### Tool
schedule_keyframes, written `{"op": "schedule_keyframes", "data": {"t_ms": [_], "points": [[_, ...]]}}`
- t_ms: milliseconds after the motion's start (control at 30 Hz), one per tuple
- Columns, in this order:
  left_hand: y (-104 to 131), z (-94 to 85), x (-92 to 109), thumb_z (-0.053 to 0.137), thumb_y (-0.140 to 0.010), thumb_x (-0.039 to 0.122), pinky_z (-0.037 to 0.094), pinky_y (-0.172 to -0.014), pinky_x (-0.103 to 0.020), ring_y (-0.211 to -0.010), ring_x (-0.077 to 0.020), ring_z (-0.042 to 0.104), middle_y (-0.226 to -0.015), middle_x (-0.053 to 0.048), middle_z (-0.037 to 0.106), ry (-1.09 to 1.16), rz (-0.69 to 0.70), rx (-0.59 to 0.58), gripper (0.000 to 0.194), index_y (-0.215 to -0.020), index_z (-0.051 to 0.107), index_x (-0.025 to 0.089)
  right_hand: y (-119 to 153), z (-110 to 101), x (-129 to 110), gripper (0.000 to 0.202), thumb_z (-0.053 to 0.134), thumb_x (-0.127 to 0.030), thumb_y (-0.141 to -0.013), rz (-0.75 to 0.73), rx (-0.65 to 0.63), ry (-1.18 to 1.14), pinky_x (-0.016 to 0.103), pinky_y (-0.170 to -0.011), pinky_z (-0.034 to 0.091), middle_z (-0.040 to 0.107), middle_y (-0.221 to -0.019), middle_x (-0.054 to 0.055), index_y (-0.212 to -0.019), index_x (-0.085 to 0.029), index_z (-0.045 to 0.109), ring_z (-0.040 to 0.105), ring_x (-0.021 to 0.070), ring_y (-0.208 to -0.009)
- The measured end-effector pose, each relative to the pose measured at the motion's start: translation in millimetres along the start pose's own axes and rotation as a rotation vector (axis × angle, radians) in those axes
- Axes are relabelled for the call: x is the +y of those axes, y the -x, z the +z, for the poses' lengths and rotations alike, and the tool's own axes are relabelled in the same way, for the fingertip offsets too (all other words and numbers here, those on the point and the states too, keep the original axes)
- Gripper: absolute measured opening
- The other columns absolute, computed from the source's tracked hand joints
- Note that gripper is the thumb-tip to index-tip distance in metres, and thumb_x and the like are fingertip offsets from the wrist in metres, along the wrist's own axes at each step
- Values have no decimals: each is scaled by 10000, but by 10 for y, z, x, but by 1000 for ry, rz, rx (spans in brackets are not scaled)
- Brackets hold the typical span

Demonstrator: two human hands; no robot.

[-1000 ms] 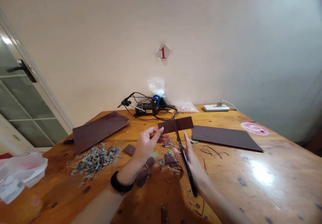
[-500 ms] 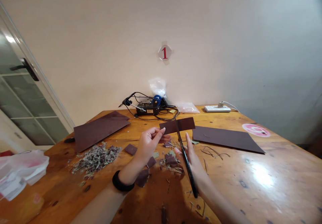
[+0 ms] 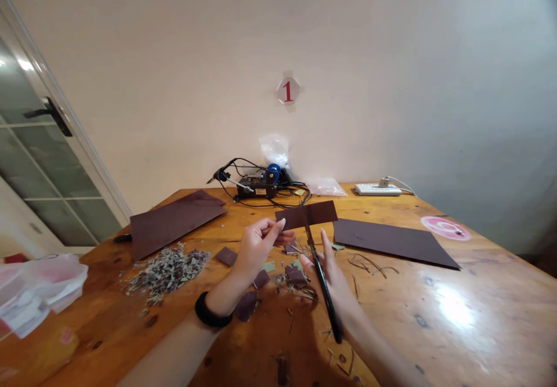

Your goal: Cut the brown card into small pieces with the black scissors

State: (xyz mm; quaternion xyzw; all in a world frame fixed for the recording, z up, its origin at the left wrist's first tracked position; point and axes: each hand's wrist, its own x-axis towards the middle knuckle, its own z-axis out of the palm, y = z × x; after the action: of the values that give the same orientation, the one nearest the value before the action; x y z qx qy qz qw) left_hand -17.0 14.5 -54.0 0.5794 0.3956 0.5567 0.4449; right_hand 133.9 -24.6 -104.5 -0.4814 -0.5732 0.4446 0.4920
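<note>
My left hand [image 3: 260, 241] pinches a dark brown strip [image 3: 289, 216] by its left end, thumb on top, and keeps it above the table. My right hand [image 3: 334, 277] holds black-handled scissors [image 3: 324, 288], seen nearly edge-on. Their blades cross the strip near its middle; whether they have cut into it I cannot tell. The index finger of that hand points up along the scissors. Beneath the hands lie small brown squares [image 3: 297, 275] and thin dark offcuts.
A heap of shredded scraps [image 3: 174, 271] lies left, below large brown sheets [image 3: 174, 224]. Another brown sheet [image 3: 395, 242] is at right. Farther back stand a soldering station [image 3: 256, 187] and a white power strip [image 3: 378, 190]. A plastic bag [image 3: 52, 288] sits at the left edge.
The view has shifted slightly, so the background sits a little farther right. My hands, the scissors and the brown strip keep almost the same position.
</note>
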Motion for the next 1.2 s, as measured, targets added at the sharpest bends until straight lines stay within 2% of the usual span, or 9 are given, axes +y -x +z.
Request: {"op": "schedule_keyframes", "data": {"t_ms": [133, 333, 567, 800, 900, 1000, 1067, 1133, 1200], "points": [[5, 11, 25, 704, -704, 543, 586, -685, -335, -648, -222, 713, -695, -61, 732, 8, -7, -5, 377, -675, 584, 186, 6, -5, -19, 971, 495, -612, -822, -3, 0, 4, 478, -983, 397, 631, -1216, 153, -1511, -167, -25, 522, 325, -1213], [8, 17, 31, 707, -706, 527, 590, -654, -322, -623, -212, 709, -671, -49, 728, 24, 0, -22, 363, -664, 578, 190, -9, -19, -13, 1004, 502, -669, -772, 7, 16, 53, 499, -1064, 307, 424, -1446, 175, -1512, -155, 59, 381, 346, -1331], [12, 11, 22, 703, -720, 509, 590, -678, -332, -637, -217, 712, -669, -49, 728, 26, 10, -21, 343, -686, 588, 188, 12, -14, -43, 1022, 486, -679, -781, 48, -5, 3, 508, -1028, 355, 524, -1358, 184, -1511, -147, 9, 522, 351, -1213], [-13, -15, 18, 704, -714, 520, 589, -656, -304, -643, -206, 710, -673, -49, 727, -2, -13, -40, 362, -693, 595, 175, -6, -13, 17, 1014, 460, -693, -789, 37, 7, 48, 477, -1059, 310, 422, -1445, 173, -1512, -160, -11, 428, 325, -1301], [-66, -75, -10, 729, -678, 533, 586, -608, -293, -618, -203, 706, -674, -47, 727, -9, -61, -94, 395, -699, 585, 166, -14, -3, 19, 983, 438, -672, -814, 55, 19, 92, 459, -998, 370, 528, -1350, 179, -1511, -149, -18, 517, 324, -1212], [-114, -127, -43, 748, -639, 553, 584, -587, -302, -603, -213, 704, -685, -52, 729, -7, -110, -154, 433, -692, 566, 164, -14, 14, 11, 940, 418, -639, -846, 76, 11, 93, 411, -868, 449, 695, -1058, 126, -1509, -143, -28, 652, 293, -958], [-129, -143, -54, 741, -637, 571, 583, -589, -309, -607, -218, 705, -690, -55, 727, -17, -125, -174, 447, -692, 561, 165, -9, 28, 8, 928, 421, -622, -855, 74, 12, 83, 383, -813, 463, 717, -924, 97, -1509, -123, -7, 667, 281, -872], [-131, -147, -53, 726, -642, 589, 580, -593, -310, -610, -216, 706, -689, -59, 724, -29, -128, -181, 458, -679, 554, 167, -3, 43, 5, 915, 436, -607, -855, 62, 37, 76, 374, -797, 463, 720, -904, 105, -1507, -104, 36, 665, 288, -872], [-129, -144, -44, 719, -641, 601, 577, -596, -308, -607, -211, 705, -682, -59, 720, -35, -121, -178, 467, -660, 543, 169, -1, 57, 4, 888, 467, -582, -849, 31, 66, 54, 366, -822, 455, 711, -1003, 126, -1504, -114, 93, 653, 291, -935]]}}
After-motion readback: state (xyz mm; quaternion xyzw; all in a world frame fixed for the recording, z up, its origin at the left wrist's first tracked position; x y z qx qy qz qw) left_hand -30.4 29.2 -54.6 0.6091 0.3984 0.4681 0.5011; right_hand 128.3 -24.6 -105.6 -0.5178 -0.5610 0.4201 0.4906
